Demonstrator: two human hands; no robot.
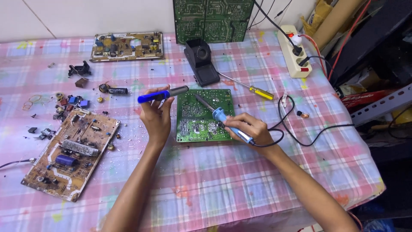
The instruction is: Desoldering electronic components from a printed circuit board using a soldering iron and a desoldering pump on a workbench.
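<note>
A table covered in a pink, blue and white checked cloth (240, 180) filled the view, set against a pale wall and crowded with electronics parts. Near the middle lay a green circuit board (205, 115), flat, solder side up, and both of the person's hands worked over it. The right hand (249, 128) was closed around the blue handle of a soldering iron (223, 118), fingers wrapped snugly; the iron's long axis ran diagonally, from the hand at the board's lower right edge up and to the left, so its metal tip rested on or just above the board's middle. Its black cord looped away to the right. The left hand (156, 116) sat just beside the board's left edge, fingers curled around a blue and grey desoldering pump (163, 94), which lay almost level, its grey end pointing right toward the board's upper left corner but not touching it. The right hand's tool was the nearer to the board's surface; the pump hovered apart, up and left of the iron's tip. Beyond the board stood a black soldering iron stand (202, 60), and a yellow-handled screwdriver (253, 89) lay to its right. A white power strip (292, 51) sat at the far right. To the left rested a larger brown circuit board (71, 152), loose small components (68, 103) scattered above it, and another brown board (127, 46) at the far edge. No containers were in view.
</note>
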